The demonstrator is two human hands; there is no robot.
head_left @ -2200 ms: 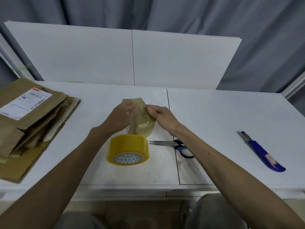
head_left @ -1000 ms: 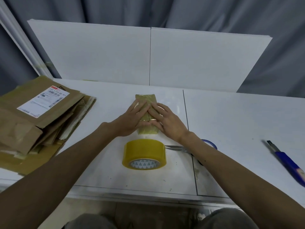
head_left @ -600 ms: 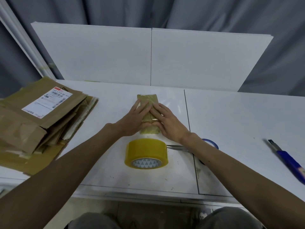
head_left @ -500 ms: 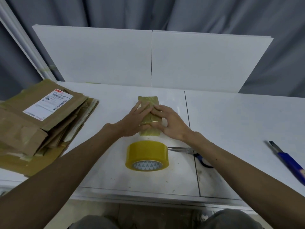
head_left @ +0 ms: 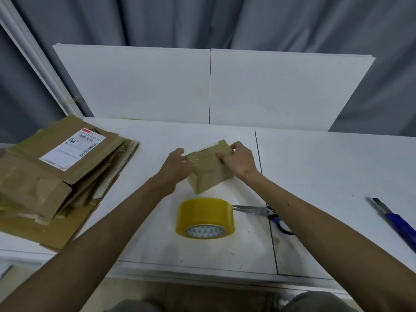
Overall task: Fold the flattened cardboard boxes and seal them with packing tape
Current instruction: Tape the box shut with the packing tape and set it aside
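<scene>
Head view looks down on a white table (head_left: 326,176). Both hands hold a small box (head_left: 209,174) covered with yellowish tape. It is near the middle of the table and tilted; I cannot tell if its lower corner touches the surface. The left hand (head_left: 177,168) grips the left end with curled fingers. The right hand (head_left: 238,161) grips the far right end, fingers bent over the top edge. Just in front is a tape roll (head_left: 205,218), with scissors (head_left: 263,212) beside it on the right. A stack of flat boxes (head_left: 56,176) lies at the left and a blue knife (head_left: 396,221) at the far right.
</scene>
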